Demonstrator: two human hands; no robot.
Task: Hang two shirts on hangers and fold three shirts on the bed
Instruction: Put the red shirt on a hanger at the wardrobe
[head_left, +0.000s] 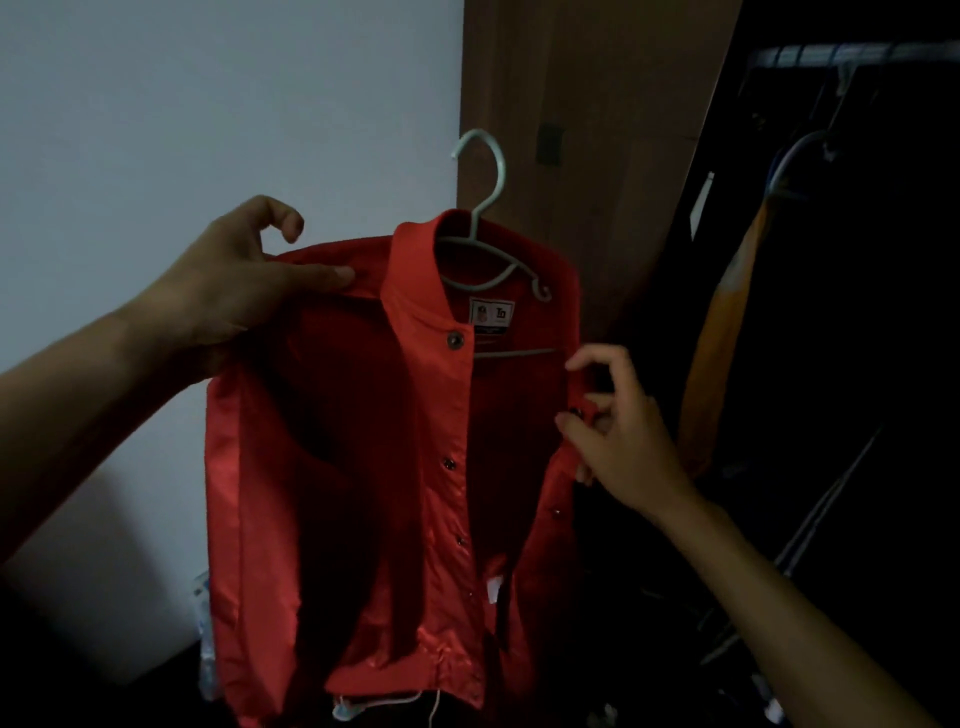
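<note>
Red shirt (363, 467) hangs open-fronted on a pale green hanger (485, 244), held up in front of a white wall (208, 104) and a brown wooden panel (597, 130); the left hand (234, 280) pinches the shirt's shoulder, thumb flat across the top of the fabric and the other fingers behind it, index finger curled up clear of the cloth; just beside that grip the collar stands up round the hanger's neck, and the hook rises free above it, caught on nothing; the right hand (618, 431) pinches the shirt's other front edge narrowly between thumb and fingertips, near a dark button; between the two grips the placket with its row of buttons falls straight down, and a white label (491, 314) shows inside below the collar; beyond the right hand an orange garment (727, 338) hangs from a rail (841, 52) in a dark wardrobe.
</note>
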